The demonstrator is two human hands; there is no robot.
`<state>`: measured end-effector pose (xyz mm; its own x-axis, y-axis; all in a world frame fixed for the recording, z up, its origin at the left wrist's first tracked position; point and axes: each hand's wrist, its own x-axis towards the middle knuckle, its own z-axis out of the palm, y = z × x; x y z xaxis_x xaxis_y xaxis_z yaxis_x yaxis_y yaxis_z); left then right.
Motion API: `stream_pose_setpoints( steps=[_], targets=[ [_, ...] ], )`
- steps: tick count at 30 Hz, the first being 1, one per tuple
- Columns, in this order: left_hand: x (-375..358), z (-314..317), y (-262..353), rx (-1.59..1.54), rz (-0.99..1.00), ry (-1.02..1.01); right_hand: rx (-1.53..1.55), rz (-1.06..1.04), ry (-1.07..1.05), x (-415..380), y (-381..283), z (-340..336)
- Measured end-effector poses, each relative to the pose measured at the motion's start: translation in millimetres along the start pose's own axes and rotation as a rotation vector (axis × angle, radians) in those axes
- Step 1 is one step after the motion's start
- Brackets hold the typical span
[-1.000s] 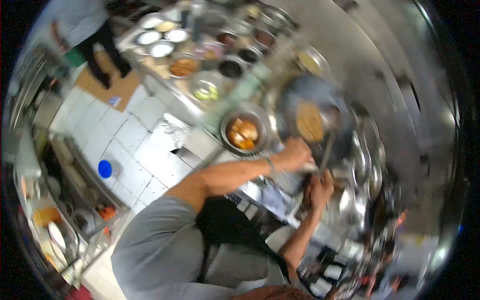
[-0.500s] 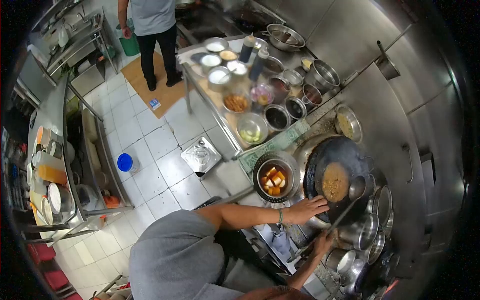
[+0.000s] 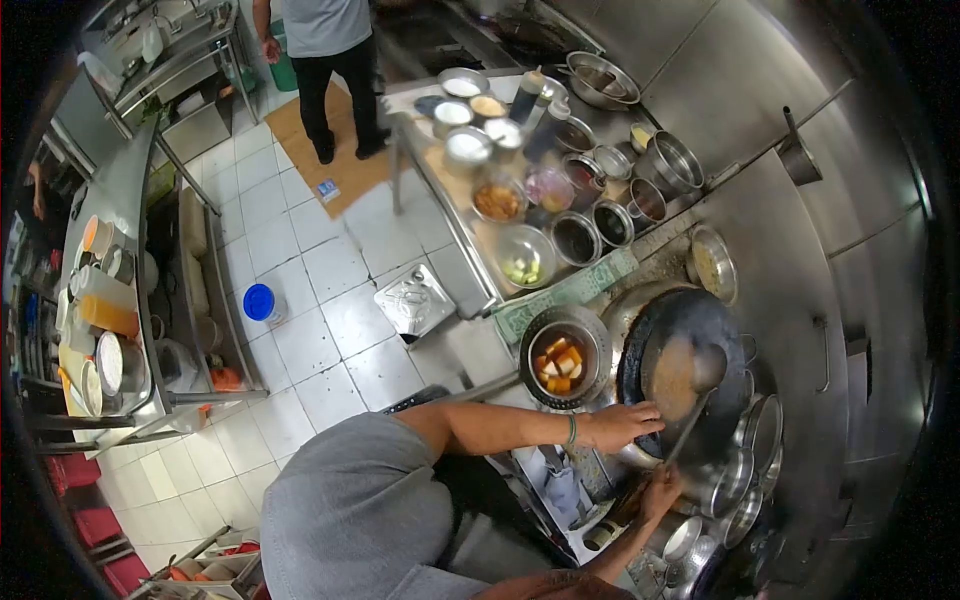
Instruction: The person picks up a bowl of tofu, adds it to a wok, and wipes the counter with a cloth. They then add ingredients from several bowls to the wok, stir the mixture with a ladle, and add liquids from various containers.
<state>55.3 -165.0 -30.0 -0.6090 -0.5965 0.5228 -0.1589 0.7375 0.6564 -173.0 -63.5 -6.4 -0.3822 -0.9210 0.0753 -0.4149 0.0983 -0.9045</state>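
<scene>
A dark wok [image 3: 640,345] sits on the stove, with a pool of brownish-orange sauce [image 3: 672,382] in its bottom. My left hand [image 3: 620,427] grips the wok's near rim, fingers curled over the edge. My right hand [image 3: 660,492] is closed around the handle of a long metal ladle [image 3: 708,368]. The ladle's bowl is inside the wok, at the far side of the sauce. Left of the wok, close to my left wrist, a metal pot [image 3: 586,345] holds orange and white chunks in dark liquid, set within a perforated metal colander [image 3: 534,388].
Metal pots [image 3: 737,475] crowd the right side of the wok. A bowl [image 3: 722,262] stands behind it. On the side table are bowls of ingredients [image 3: 497,200] and sauce bottles [image 3: 527,97]. Another person [image 3: 328,50] stands farther off. A blue-lidded bucket [image 3: 259,302] is on the floor.
The ladle's bowl has moved closer over the sauce, which now looks smeared. My left hand stays at the wok's rim. The whole view has shifted slightly.
</scene>
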Motion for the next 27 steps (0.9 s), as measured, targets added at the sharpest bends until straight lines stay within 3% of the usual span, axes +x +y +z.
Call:
stream_pose_setpoints(
  steps=[1, 3, 5, 8, 11, 14, 15, 17, 19, 22, 25, 27],
  targets=[
    [0.3, 1.1, -2.1, -0.001, 0.000, -0.004, -0.111, 0.059, -0.005, -2.6, -3.5, 2.3],
    [0.3, -2.8, 1.7, 0.011, -0.010, -0.011, -0.404, -0.238, 0.179, 5.3, 23.3, 14.7],
    [7.5, -14.5, 12.7, 0.041, -0.034, -0.005, -0.537, -0.301, 0.270, -3.5, 32.5, 20.1],
    [42.6, -41.9, 41.2, 0.196, -0.209, -0.343, -0.532, -0.424, 0.370, -20.9, 20.1, 37.2],
    [71.5, -21.3, 47.6, 0.229, -0.040, -0.027, -0.363, -0.047, 0.240, -15.3, 20.9, 21.9],
    [79.8, 27.7, 15.3, 0.099, -0.093, -0.041, -0.334, 0.115, 0.108, -15.2, -40.3, 40.5],
    [70.5, 27.5, 12.3, 0.123, -0.123, -0.053, -0.355, -0.085, 0.149, -11.1, -29.2, 44.3],
    [63.2, 16.3, 19.2, 0.134, -0.130, -0.092, -0.140, 0.292, 0.124, -19.1, -42.3, 39.0],
    [65.2, 10.6, 15.8, 0.169, -0.113, -0.136, -0.041, 0.121, 0.109, -14.6, 7.1, 23.1],
    [68.2, 18.7, 9.8, 0.229, -0.100, -0.173, 0.000, -0.007, 0.141, -20.7, 3.4, 22.9],
    [69.6, 15.9, 13.7, 0.263, -0.128, -0.210, -0.240, -0.207, 0.195, -0.2, 44.1, 1.0],
    [68.4, 20.9, 11.8, 0.247, -0.160, -0.230, -0.403, -0.406, 0.305, -5.8, 30.1, 8.4]
  ],
)
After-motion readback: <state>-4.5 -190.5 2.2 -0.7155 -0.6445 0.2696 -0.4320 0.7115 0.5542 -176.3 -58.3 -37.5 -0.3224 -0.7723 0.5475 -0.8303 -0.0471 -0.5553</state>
